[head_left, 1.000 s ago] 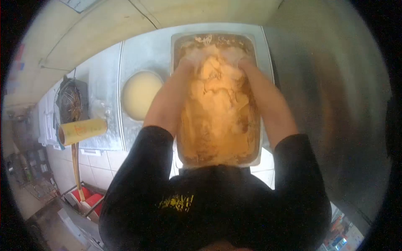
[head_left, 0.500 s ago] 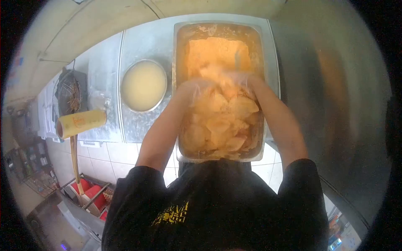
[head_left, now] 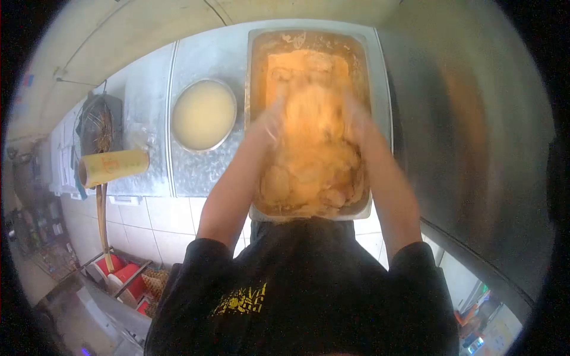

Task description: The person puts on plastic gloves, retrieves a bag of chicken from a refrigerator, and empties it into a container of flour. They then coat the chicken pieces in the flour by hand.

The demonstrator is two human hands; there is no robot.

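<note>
A deep metal tray (head_left: 254, 71) holds orange, flour-like powder (head_left: 279, 62) and several pieces coated in it (head_left: 276, 181); their exact kind cannot be made out. Inside the tray's left side is my left hand (head_left: 275, 115), and at the right side is my right hand (head_left: 355, 113). Both look covered by thin clear gloves. Between them, a mass of powder and coated pieces (head_left: 314, 113) is smeared by motion. The fingers of both hands are too blurred to show whether they grip anything.
Left of the tray, a round metal bowl (head_left: 205, 115) of pale yellowish liquid stands on the metal counter (head_left: 148, 89). Farther left are a yellow roll (head_left: 116, 167) and a dark container (head_left: 98, 127). Red objects (head_left: 127, 279) sit in a rack below. A metal surface (head_left: 457, 148) rises on the right.
My hands have moved apart, toward the tray's two sides. The pieces at the near end look more covered in orange powder, and coated pieces now show at the far end.
</note>
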